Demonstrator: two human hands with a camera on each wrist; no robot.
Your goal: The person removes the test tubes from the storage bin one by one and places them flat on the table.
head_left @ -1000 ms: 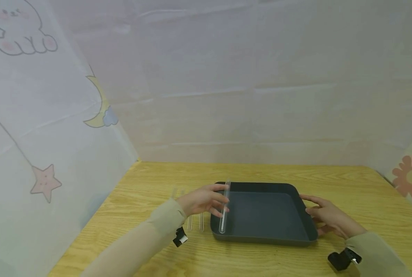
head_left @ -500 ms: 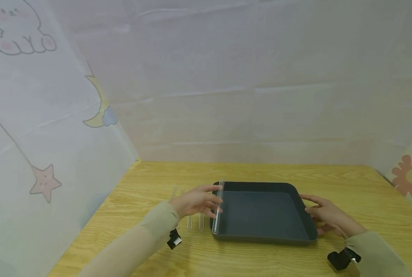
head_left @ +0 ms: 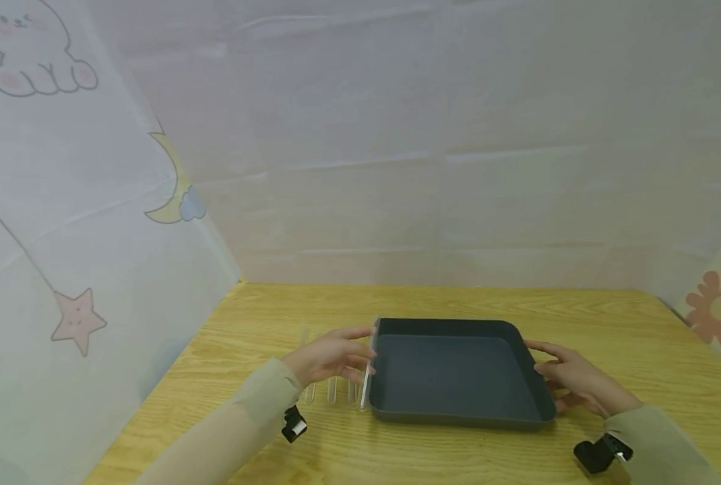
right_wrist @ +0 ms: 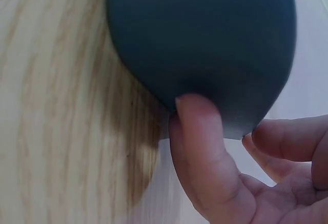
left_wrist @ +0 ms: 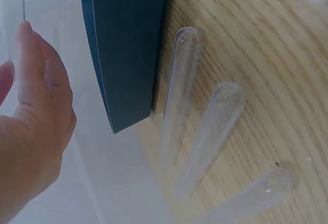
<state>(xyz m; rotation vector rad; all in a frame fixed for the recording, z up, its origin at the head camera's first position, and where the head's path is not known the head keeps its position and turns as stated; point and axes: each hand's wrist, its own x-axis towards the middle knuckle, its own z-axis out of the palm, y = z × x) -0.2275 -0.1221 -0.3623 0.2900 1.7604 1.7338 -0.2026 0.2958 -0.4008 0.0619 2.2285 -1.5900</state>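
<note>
My left hand (head_left: 331,357) holds a clear test tube (head_left: 365,391) in its fingertips, upright in the head view, along the left rim of a dark grey rectangular tray (head_left: 457,377). Only a thin edge of that tube shows in the left wrist view, above the fingertip. My right hand (head_left: 579,380) rests against the tray's right side. Up close in the right wrist view, its fingertips (right_wrist: 200,114) touch the tray's outer wall and rim. Nothing lies inside the tray. Several more test tubes (left_wrist: 210,137) lie on the table left of it, partly hidden by my left hand.
The wooden table (head_left: 433,458) carries the tray and tubes. A pale printed cloth (head_left: 360,168) hangs behind and along the left side. Small black wrist cameras (head_left: 294,424) sit on both sleeves.
My left hand has moved left with the test tube, from over the tray's left part to its left edge. The right hand and tray have stayed put.
</note>
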